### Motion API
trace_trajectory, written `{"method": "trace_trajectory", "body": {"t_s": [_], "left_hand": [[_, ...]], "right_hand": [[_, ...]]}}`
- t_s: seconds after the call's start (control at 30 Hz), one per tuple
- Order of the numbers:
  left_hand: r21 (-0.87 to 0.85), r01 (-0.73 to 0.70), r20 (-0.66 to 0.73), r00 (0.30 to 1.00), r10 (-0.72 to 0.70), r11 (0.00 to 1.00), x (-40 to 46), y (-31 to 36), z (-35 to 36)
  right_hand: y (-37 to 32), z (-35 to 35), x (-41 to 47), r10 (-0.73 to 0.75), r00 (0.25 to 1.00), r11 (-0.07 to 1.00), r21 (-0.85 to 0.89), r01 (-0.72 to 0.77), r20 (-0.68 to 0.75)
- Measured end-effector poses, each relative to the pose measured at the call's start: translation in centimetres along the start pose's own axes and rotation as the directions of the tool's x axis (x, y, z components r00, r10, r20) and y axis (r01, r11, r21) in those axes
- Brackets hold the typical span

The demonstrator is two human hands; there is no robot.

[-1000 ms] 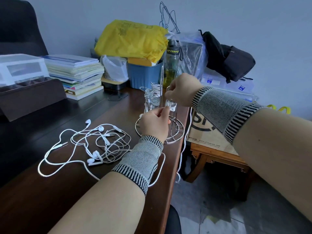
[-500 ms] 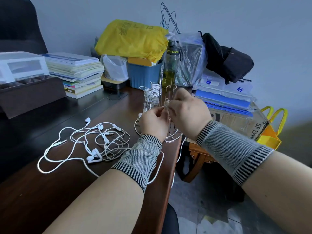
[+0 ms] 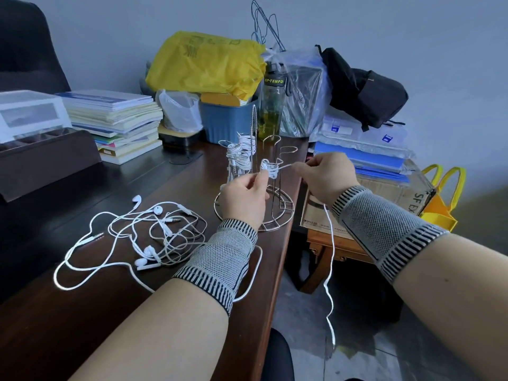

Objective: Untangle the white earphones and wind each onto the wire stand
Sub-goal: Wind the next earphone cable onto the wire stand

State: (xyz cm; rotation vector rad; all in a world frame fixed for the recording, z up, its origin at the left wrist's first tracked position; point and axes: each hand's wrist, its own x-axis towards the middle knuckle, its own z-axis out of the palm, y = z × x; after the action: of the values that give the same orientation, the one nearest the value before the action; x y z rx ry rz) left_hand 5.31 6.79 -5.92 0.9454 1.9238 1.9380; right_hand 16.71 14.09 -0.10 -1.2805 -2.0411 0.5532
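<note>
- On the dark wooden desk (image 3: 170, 320), near its right edge, stands the wire stand (image 3: 255, 213); its round base rests flat on the desk; several upright hooked prongs rise from it.
- Two rear prongs carry wound white earphones (image 3: 240, 154); a smaller coil (image 3: 270, 169) sits on a front prong, between my two hands.
- My left hand (image 3: 243, 200) is in front of the stand, just left of the coil; thumb and forefinger are pinched together at the coil's left side; the other fingers are curled; I cannot tell exactly which strand the pinch holds.
- My right hand (image 3: 325, 177) is to the right of the stand, beyond the desk edge; its fingers are curled and pinch the white cable (image 3: 330, 259); a taut run leads from the fingertips to the coil; the rest hangs from the hand past the desk edge towards the floor.
- Both wrists wear grey knit bands with black-striped edges.
- Left of the stand, a tangled pile of white earphones (image 3: 154, 237) lies on the desk, well apart from my hands; earbuds and a jack plug show among the loops; one long loop runs under my left forearm.
- Behind the stand: a blue bin (image 3: 228, 122), a yellow bag (image 3: 206, 64) above it, a bottle (image 3: 272, 105) just right of the bin, a stack of books (image 3: 118, 119) at left.
- Right of the desk: a black backpack (image 3: 365, 89) atop clear and blue folders; a cardboard box (image 3: 384, 193) beneath them.
</note>
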Motion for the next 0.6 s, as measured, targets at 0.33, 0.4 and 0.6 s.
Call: {"method": "trace_trajectory", "body": {"t_s": [0.33,0.4,0.6], "left_hand": [[-0.03,0.011,0.032,0.999,-0.01,0.999,0.2,-0.1,0.0],[-0.022,-0.005,0.015,1.0,0.005,1.0,0.3,-0.2,0.0],[-0.059,-0.014,-0.009,1.0,0.014,0.998,0.6,-0.5,0.1]], "right_hand": [[-6.1,-0.3,2.6,-0.088,0.989,0.955,-0.272,0.118,0.12],[-7.4,-0.1,2.9,-0.078,0.975,0.951,-0.279,0.135,0.206],[-9.2,1.2,1.5,-0.228,0.934,0.794,-0.503,0.342,0.276]]}}
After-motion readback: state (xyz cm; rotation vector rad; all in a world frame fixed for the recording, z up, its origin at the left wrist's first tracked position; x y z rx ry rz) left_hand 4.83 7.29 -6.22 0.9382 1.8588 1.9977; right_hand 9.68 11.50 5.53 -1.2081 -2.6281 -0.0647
